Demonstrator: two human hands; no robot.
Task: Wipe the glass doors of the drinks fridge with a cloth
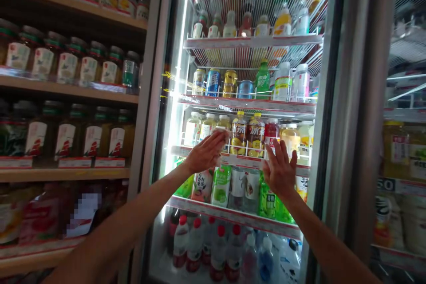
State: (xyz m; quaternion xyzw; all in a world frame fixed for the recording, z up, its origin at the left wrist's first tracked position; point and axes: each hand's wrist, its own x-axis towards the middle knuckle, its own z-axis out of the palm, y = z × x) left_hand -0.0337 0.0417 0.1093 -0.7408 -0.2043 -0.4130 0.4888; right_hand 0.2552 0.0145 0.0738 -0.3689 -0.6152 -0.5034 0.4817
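Note:
My left hand [207, 151] reaches up to the lit drinks fridge [244, 159], fingers together over a thin whitish cloth [223, 135] that is partly hidden beneath them. Its fingertips are in front of the bottle row, just left of the iced tea bottles with yellow caps [238, 134]. My right hand [279, 168] has its fingers spread and holds nothing visible. It is in front of a bottle with dark red contents [272, 132] and the shelf's label strip [246, 160]. Reflections hint at a glass door before the shelves; whether either hand touches it I cannot tell.
Cans [229, 83] and more bottles fill the upper fridge shelves; red-capped bottles [195, 245] stand at the bottom. At the left, wooden shelves [66, 85] carry rows of jars [68, 60]. A metal frame [354, 111] and another stocked fridge section [404, 151] are at the right.

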